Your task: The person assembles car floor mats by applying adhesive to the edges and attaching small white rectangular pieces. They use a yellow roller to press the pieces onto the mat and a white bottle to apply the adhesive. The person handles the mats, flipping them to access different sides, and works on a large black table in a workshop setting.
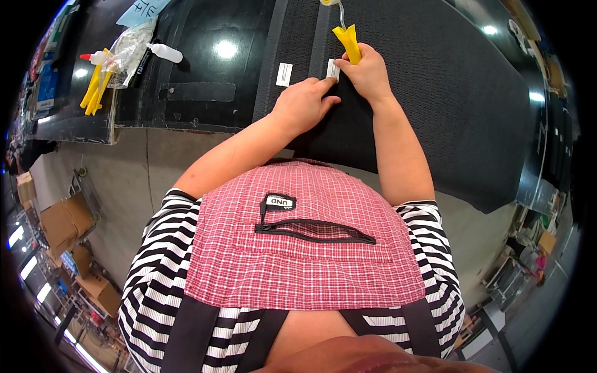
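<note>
My right hand (368, 71) is closed round the yellow handle of a small paint roller (346, 41), whose wire and pale roller end reach the top edge of the view. Its thumb lies close to a small white label (333, 68) on the black ribbed fabric (435, 93). At the lower end of that label rests the index finger of my left hand (306, 104); thumb and index are apart and nothing is gripped. A second white label (284, 74) lies on the fabric to the left, beyond my left hand's knuckles. My other left fingers are partly hidden.
On the black glossy tabletop (205, 62) at left lie a white squeeze bottle (165, 52), a red-tipped bottle (96, 58), yellow handles (94, 93), a clear plastic bag (130, 46) and blue paper (142, 11). Cardboard boxes (67, 221) stand on the floor at left.
</note>
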{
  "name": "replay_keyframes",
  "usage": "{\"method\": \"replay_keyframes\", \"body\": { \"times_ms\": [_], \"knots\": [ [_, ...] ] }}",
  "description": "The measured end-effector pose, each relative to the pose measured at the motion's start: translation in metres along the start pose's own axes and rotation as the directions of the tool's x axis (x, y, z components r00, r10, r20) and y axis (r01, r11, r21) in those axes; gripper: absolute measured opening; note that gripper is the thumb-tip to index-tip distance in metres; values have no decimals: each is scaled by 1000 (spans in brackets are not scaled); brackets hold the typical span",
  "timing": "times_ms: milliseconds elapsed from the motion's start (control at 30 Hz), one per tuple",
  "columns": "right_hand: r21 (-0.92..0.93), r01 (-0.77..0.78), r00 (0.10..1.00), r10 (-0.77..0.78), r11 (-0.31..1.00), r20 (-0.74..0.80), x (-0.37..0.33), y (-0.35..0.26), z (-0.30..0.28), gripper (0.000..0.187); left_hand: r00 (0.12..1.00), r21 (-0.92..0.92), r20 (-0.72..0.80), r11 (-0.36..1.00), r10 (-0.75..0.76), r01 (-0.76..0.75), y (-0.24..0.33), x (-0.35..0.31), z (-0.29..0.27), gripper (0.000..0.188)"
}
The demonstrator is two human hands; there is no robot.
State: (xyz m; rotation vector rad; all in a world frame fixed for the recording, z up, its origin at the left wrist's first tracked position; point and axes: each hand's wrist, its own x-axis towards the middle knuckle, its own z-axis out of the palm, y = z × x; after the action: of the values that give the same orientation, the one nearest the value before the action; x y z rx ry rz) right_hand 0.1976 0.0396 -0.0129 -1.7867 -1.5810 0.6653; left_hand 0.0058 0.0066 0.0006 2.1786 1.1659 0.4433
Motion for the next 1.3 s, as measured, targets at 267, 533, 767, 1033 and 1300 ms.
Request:
{"method": "replay_keyframes", "body": {
  "times_ms": [267, 533, 767, 1033, 1300],
  "knots": [
    [60, -72, 996, 75, 996, -42, -8, -12, -7, 30, 1000, 18, -4, 1000, 25, -25, 1, 1, 2, 38],
    [312, -108, 993, 115, 944, -6, -137, -38, -28, 60, 907, 69, -11, 905, 421, -420, -17, -32, -11, 33],
    [37, 13, 992, -8, 999, -124, -174, -63, -6, 58, 759, 67, 11, 756, 651, -651, -35, -34, -14, 35],
    [-222, -190, 981, 176, 957, -78, -157, -93, 4, 55, 718, 0, 5, 718, 696, -696, -42, -27, -8, 32],
    [-333, -287, 957, 284, 898, -57, -130, -108, 3, 54, 717, -28, -19, 716, 697, -697, -46, -26, -7, 28]
  ]
}}
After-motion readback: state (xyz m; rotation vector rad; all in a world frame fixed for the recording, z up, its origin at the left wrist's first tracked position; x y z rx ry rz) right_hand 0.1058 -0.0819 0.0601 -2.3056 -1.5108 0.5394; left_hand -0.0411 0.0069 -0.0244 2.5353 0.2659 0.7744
